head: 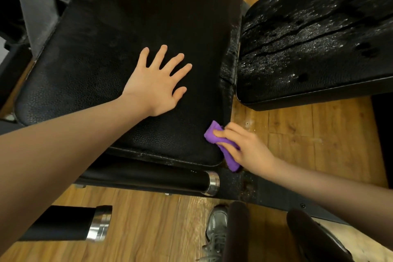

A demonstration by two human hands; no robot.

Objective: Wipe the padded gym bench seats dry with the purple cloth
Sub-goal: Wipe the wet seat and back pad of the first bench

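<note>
- While the left hand (158, 82) lies flat with fingers spread on the near padded seat (102, 53), its fingertips point toward one o'clock.
- At four o'clock from that hand, the right hand (244, 147) presses the purple cloth (214, 136) against the seat's right side edge, fingers curled over the bunched fabric.
- One end of the cloth pokes out past the fingertips at ten o'clock; the other hangs below the palm at six o'clock.
- Beyond the seat's right edge, at two o'clock, the second padded seat (319, 49) shows pale wet speckles across its black surface.
- Below the near seat runs a black roller with a chrome end cap (212, 183); another capped roller (100, 223) sits at seven o'clock over the wooden floor (308, 138).
- A grey laced shoe (215, 232) stands at six o'clock.
</note>
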